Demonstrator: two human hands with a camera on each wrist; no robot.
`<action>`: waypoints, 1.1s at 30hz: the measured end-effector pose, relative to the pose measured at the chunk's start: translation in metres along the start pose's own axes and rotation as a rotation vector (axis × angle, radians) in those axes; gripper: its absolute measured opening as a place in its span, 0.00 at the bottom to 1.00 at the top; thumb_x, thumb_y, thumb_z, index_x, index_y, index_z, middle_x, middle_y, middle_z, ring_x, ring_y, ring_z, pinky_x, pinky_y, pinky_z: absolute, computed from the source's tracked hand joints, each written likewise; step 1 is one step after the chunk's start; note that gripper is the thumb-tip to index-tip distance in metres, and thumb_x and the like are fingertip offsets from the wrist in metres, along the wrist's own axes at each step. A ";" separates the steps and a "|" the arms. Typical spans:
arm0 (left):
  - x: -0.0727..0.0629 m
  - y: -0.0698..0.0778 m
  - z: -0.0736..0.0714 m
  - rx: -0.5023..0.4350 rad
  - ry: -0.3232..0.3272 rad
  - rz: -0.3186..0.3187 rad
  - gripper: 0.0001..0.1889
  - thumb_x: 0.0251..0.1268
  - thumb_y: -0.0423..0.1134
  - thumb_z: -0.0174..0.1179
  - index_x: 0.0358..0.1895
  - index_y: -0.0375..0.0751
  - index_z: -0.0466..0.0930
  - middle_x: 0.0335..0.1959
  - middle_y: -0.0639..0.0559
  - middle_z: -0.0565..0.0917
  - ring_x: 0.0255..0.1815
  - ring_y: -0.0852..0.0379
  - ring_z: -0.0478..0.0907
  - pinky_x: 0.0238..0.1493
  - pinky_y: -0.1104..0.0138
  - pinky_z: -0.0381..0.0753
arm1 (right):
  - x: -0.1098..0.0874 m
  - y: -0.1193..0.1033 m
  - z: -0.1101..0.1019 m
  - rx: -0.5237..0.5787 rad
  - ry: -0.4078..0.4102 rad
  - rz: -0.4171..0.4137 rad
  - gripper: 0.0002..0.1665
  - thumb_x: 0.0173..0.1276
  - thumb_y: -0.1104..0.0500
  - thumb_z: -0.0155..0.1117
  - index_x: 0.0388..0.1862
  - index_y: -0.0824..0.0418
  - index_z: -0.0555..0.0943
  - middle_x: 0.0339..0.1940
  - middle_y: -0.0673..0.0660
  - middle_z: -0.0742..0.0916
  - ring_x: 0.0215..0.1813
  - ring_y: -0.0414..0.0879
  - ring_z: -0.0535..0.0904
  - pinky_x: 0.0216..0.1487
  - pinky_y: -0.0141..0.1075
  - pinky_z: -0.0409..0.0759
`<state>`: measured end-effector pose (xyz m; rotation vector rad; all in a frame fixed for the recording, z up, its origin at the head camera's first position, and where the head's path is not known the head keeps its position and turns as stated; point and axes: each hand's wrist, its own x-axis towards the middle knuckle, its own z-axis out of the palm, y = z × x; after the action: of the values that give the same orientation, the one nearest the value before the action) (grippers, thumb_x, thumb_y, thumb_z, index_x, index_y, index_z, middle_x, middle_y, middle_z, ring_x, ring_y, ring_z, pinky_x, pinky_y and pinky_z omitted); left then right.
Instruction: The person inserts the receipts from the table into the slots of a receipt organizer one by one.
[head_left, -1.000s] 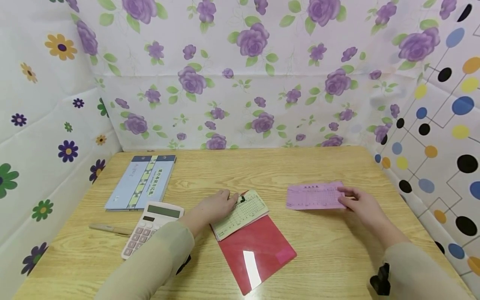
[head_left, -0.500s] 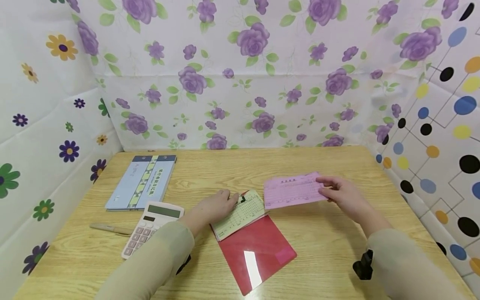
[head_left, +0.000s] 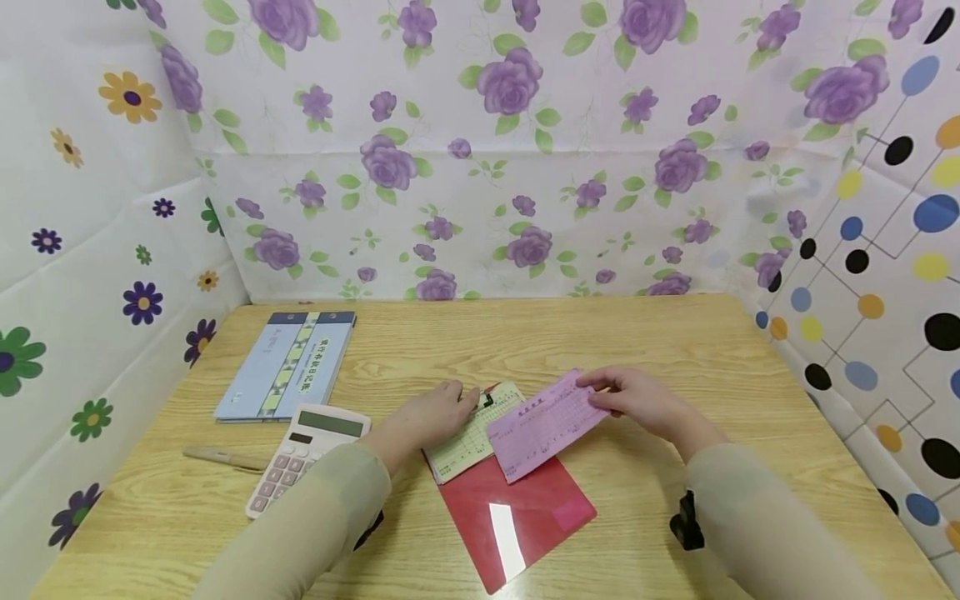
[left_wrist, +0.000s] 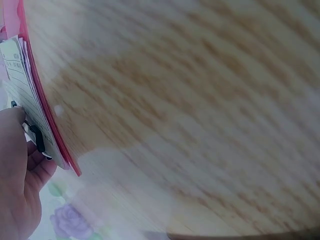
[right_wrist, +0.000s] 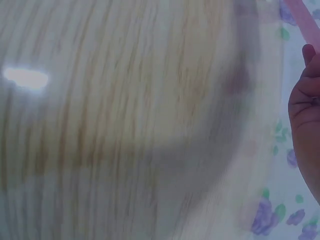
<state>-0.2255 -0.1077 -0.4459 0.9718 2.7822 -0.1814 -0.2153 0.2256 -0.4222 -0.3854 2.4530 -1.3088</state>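
A red clipboard (head_left: 517,521) lies slantwise on the table, with pale green printed slips (head_left: 459,450) at its upper end. My left hand (head_left: 427,418) grips that end at the black clip (left_wrist: 37,137); in the left wrist view the thumb is on the clip and the fingers reach round the board's edge. My right hand (head_left: 637,402) pinches one end of a pink printed slip (head_left: 536,432) between thumb and fingers. The pink slip's free end overlaps the green slips and part of the red board. In the right wrist view only a corner of the pink slip (right_wrist: 304,20) shows.
A white calculator (head_left: 328,422) with pink keys lies left of the clipboard, partly behind my left sleeve. Beside it is a beige pen (head_left: 225,457). Two or more blue ledger books (head_left: 262,371) are stacked at the back left. Patterned cloth (head_left: 480,167) walls three sides.
My right hand has carried the pink slip leftward from the right of the table to over the clipboard, turning it to a slant. The left hand has stayed at the clip.
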 end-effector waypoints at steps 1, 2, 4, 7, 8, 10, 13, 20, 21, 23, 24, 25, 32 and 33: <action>0.000 0.000 0.000 0.005 0.000 0.001 0.25 0.78 0.46 0.33 0.73 0.42 0.54 0.63 0.35 0.66 0.66 0.42 0.62 0.61 0.54 0.67 | 0.002 -0.001 0.003 -0.010 -0.006 0.001 0.17 0.67 0.57 0.60 0.55 0.55 0.79 0.51 0.57 0.80 0.43 0.48 0.75 0.42 0.40 0.77; 0.000 0.000 0.000 0.009 -0.001 0.003 0.25 0.78 0.46 0.33 0.73 0.42 0.54 0.63 0.36 0.66 0.66 0.42 0.62 0.61 0.55 0.67 | 0.005 -0.002 0.007 -0.015 -0.011 0.004 0.16 0.67 0.57 0.60 0.54 0.54 0.80 0.49 0.56 0.81 0.43 0.47 0.75 0.41 0.40 0.76; 0.000 0.001 -0.001 0.017 0.000 0.010 0.25 0.78 0.46 0.33 0.73 0.42 0.54 0.62 0.36 0.66 0.66 0.43 0.62 0.61 0.55 0.68 | 0.010 -0.004 0.015 -0.017 -0.029 -0.005 0.15 0.68 0.59 0.60 0.53 0.55 0.80 0.48 0.55 0.81 0.42 0.47 0.75 0.41 0.38 0.76; 0.001 0.002 -0.002 0.026 -0.004 0.018 0.25 0.78 0.45 0.34 0.73 0.41 0.54 0.61 0.37 0.67 0.65 0.44 0.64 0.60 0.56 0.69 | 0.018 -0.009 0.027 -0.003 -0.048 -0.006 0.15 0.67 0.60 0.59 0.52 0.56 0.81 0.45 0.55 0.81 0.42 0.46 0.75 0.41 0.36 0.76; 0.001 0.003 -0.002 0.024 -0.003 0.021 0.25 0.78 0.45 0.34 0.73 0.41 0.54 0.61 0.37 0.67 0.65 0.44 0.64 0.60 0.56 0.69 | 0.020 -0.010 0.031 -0.004 -0.055 -0.009 0.15 0.67 0.61 0.59 0.52 0.56 0.81 0.44 0.55 0.81 0.42 0.45 0.75 0.41 0.35 0.75; 0.001 0.003 -0.003 0.014 0.003 0.027 0.25 0.77 0.45 0.35 0.72 0.41 0.55 0.61 0.37 0.67 0.64 0.44 0.64 0.60 0.55 0.69 | 0.025 -0.012 0.038 -0.013 -0.064 -0.019 0.15 0.67 0.61 0.60 0.52 0.57 0.81 0.44 0.54 0.82 0.42 0.45 0.75 0.42 0.35 0.75; 0.001 0.003 -0.004 0.010 0.001 0.031 0.25 0.77 0.44 0.35 0.73 0.41 0.54 0.62 0.36 0.66 0.65 0.43 0.63 0.61 0.55 0.67 | 0.031 -0.013 0.047 -0.047 -0.053 -0.025 0.14 0.65 0.60 0.62 0.50 0.55 0.82 0.42 0.52 0.82 0.43 0.44 0.75 0.44 0.35 0.74; 0.002 0.003 -0.004 -0.013 -0.011 0.023 0.25 0.78 0.44 0.34 0.73 0.41 0.53 0.62 0.38 0.66 0.65 0.44 0.62 0.60 0.55 0.68 | 0.039 -0.018 0.066 -0.144 -0.027 -0.114 0.16 0.64 0.55 0.64 0.50 0.57 0.81 0.41 0.52 0.83 0.44 0.44 0.77 0.47 0.39 0.74; 0.002 0.003 -0.004 -0.017 -0.015 0.021 0.25 0.77 0.44 0.35 0.73 0.41 0.53 0.62 0.38 0.66 0.65 0.44 0.62 0.60 0.55 0.68 | 0.040 -0.018 0.070 -0.145 -0.029 -0.130 0.17 0.63 0.55 0.64 0.51 0.58 0.81 0.41 0.52 0.83 0.43 0.45 0.77 0.47 0.39 0.74; 0.002 0.002 -0.004 -0.030 -0.019 0.019 0.25 0.77 0.44 0.35 0.73 0.41 0.53 0.61 0.39 0.66 0.65 0.45 0.63 0.59 0.55 0.69 | 0.041 -0.018 0.076 -0.135 -0.027 -0.144 0.18 0.63 0.55 0.65 0.51 0.59 0.81 0.42 0.53 0.83 0.43 0.45 0.77 0.48 0.39 0.74; 0.002 0.002 -0.003 -0.038 -0.023 0.017 0.25 0.77 0.44 0.35 0.73 0.41 0.52 0.61 0.39 0.66 0.65 0.45 0.63 0.59 0.55 0.69 | 0.042 -0.018 0.079 -0.129 -0.024 -0.154 0.19 0.62 0.55 0.66 0.51 0.60 0.81 0.43 0.54 0.83 0.43 0.45 0.77 0.48 0.39 0.74; 0.002 0.002 -0.003 -0.042 -0.025 0.018 0.25 0.77 0.44 0.35 0.73 0.41 0.52 0.61 0.39 0.66 0.65 0.45 0.63 0.59 0.55 0.69 | 0.042 -0.018 0.081 -0.128 -0.019 -0.158 0.19 0.62 0.55 0.66 0.51 0.60 0.81 0.43 0.55 0.83 0.43 0.45 0.77 0.48 0.40 0.74; 0.003 0.002 -0.006 -0.069 -0.051 0.006 0.26 0.78 0.46 0.33 0.73 0.41 0.51 0.64 0.39 0.64 0.67 0.45 0.60 0.61 0.55 0.67 | 0.043 -0.023 0.091 -0.131 0.037 -0.120 0.18 0.60 0.58 0.68 0.50 0.61 0.81 0.48 0.57 0.82 0.50 0.48 0.75 0.54 0.43 0.72; 0.004 0.001 -0.006 -0.067 -0.051 0.008 0.26 0.78 0.46 0.33 0.73 0.40 0.51 0.64 0.39 0.64 0.67 0.45 0.60 0.62 0.55 0.66 | 0.043 -0.023 0.092 -0.148 0.046 -0.121 0.18 0.60 0.59 0.68 0.49 0.61 0.81 0.48 0.57 0.82 0.50 0.48 0.75 0.55 0.44 0.72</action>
<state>-0.2281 -0.1033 -0.4407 0.9487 2.7188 -0.1094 -0.2147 0.1277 -0.4577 -0.5553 2.6103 -1.1978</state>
